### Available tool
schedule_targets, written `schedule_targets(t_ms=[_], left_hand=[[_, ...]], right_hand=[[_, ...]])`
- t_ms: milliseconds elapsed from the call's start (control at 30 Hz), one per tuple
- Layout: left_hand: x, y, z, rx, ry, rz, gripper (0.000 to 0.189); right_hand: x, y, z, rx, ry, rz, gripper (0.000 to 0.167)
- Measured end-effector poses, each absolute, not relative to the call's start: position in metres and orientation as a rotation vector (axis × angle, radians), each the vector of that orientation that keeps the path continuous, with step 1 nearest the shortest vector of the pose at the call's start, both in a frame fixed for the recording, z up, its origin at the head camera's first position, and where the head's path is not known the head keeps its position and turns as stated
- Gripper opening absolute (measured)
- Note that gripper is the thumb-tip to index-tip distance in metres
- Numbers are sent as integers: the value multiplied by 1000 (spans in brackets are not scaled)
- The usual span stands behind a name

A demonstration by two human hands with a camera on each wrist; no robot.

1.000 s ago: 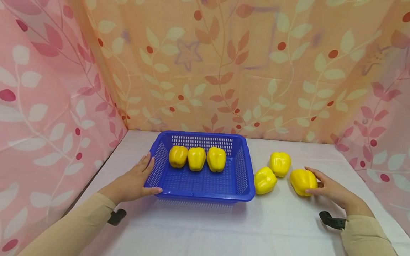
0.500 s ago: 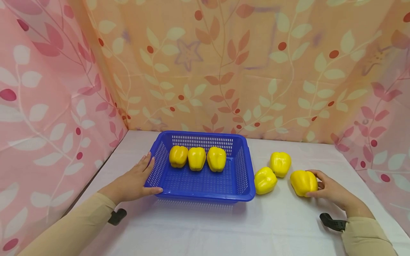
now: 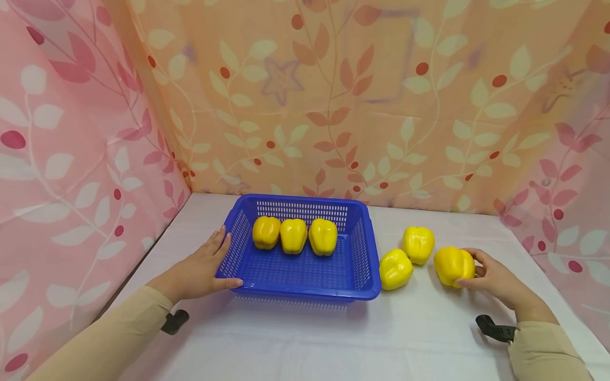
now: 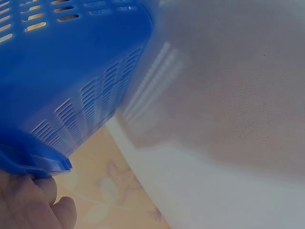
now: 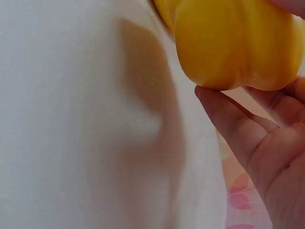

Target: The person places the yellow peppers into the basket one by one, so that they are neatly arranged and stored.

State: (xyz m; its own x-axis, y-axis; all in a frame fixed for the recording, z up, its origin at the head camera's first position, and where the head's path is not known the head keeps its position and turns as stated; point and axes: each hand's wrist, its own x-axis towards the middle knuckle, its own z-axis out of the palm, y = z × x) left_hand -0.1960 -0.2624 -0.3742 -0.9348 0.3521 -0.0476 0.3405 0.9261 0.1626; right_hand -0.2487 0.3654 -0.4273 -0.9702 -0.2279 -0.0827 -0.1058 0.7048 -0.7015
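In the head view my left hand [image 3: 200,265] lies along the left side of a blue plastic basket [image 3: 305,293], fingers extended by the wall and thumb on the near corner of its rim. The left wrist view shows fingertips [image 4: 45,205] right at the rim. Three yellow bell peppers [image 3: 293,236] sit in a row inside the basket. My right hand [image 3: 498,278] grips another yellow bell pepper [image 3: 454,266] between thumb and fingers, its shadow [image 5: 147,71] apart from it on the cloth. Two more yellow bell peppers, a nearer one [image 3: 395,269] and a farther one [image 3: 418,245], lie right of the basket.
White cloth [image 3: 305,344] covers the table. An orange leaf-patterned curtain [image 3: 314,106] hangs behind, with pink curtains at the left [image 3: 71,159] and right [image 3: 572,201]. Black wrist straps show at both sleeves.
The bell pepper in my right hand has risen slightly and shifted a little. The left hand and the basket stay in place.
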Motion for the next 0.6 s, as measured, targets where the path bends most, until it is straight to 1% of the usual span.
schedule_targets(t_ms=[167, 300, 433, 600], left_hand=[[-196, -263, -374, 544, 3010, 225, 114], [-197, -263, -375, 548, 3013, 218, 114], [-197, -264, -376, 551, 3017, 212, 114], [-197, -264, -377, 546, 3015, 216, 114]], right_hand=[[-249, 364, -414, -307, 2765, -1091, 79], [-250, 361, -404, -374, 2783, -1086, 76], [-253, 355, -393, -447, 2804, -1113, 73], [-257, 343, -379, -521, 2802, -1147, 74]])
